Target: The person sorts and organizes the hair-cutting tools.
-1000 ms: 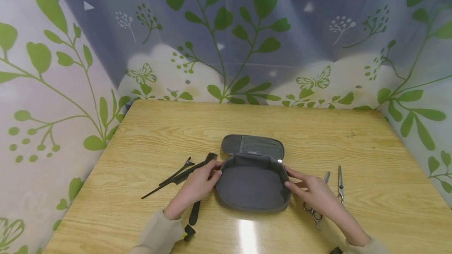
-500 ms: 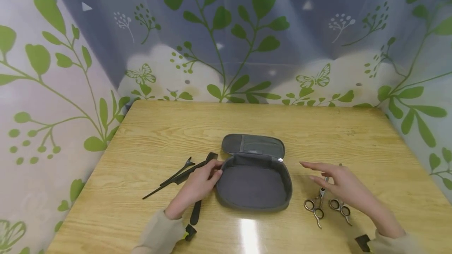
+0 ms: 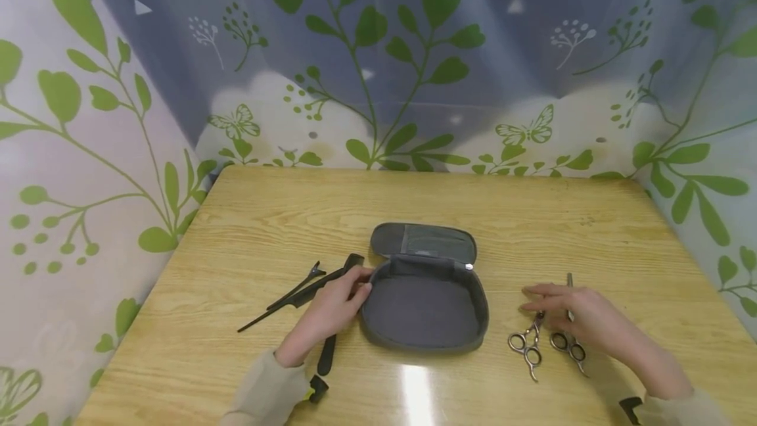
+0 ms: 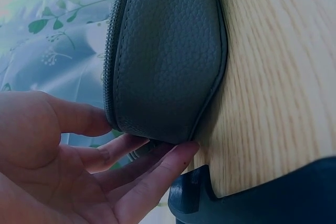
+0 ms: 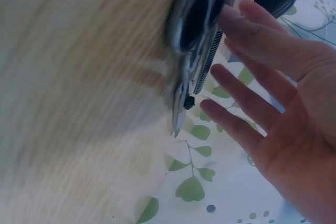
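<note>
The left hand (image 3: 331, 304) held the left side of the open gray case (image 3: 426, 314), which sat on the counter (image 3: 296, 209). The right hand (image 3: 591, 317) had its fingers spread wide over two pairs of scissors (image 3: 537, 329). A black comb (image 3: 304, 296) lay left of the case.

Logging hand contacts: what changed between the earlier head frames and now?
The right grip, a bare hand, let go of the right side of the open, rounded, grey leather-like case and moved right to the two pairs of silver metal scissors; contact is unclear. Unchanged: the left grip at the case's left side, the case, both scissors and the slim black comb.
</note>
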### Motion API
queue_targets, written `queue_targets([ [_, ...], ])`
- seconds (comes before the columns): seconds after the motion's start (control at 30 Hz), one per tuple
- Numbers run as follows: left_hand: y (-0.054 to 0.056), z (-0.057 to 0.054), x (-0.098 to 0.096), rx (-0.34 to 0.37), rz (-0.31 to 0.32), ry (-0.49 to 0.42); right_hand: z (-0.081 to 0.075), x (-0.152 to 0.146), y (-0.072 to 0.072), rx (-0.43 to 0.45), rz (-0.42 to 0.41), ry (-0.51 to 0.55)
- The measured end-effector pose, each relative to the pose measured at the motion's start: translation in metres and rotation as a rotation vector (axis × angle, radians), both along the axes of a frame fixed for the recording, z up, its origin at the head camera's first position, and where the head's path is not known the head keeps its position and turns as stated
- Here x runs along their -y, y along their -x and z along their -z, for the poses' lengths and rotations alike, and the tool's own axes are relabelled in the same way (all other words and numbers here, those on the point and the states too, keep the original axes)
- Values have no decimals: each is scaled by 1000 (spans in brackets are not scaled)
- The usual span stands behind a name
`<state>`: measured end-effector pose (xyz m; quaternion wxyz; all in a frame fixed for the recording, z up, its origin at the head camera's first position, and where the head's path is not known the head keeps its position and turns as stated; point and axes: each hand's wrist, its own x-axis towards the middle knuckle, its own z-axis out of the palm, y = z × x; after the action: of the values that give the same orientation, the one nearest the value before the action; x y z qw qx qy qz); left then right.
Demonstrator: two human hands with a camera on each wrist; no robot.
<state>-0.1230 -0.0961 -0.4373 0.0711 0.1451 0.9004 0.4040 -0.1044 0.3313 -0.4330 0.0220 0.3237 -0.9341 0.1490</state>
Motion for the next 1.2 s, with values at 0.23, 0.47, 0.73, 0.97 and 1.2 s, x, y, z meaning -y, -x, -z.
queue_targets([
  [0.23, 0, 1, 2, -7, 7, -10, 2, 0, 4, 39, 34, -7],
  [0.47, 1, 2, 2, -13, 4, -11, 9, -4, 7, -74, -12, 37],
  [0.73, 0, 2, 2, -7, 8, -17, 15, -3, 11, -116, -62, 33],
  [0.97, -1, 3, 3, -8, 15, -21, 17, -1, 12, -152, -68, 4],
  [1.2, 0, 3, 3, -14, 15, -18, 15, 1, 11, -129, -31, 18],
])
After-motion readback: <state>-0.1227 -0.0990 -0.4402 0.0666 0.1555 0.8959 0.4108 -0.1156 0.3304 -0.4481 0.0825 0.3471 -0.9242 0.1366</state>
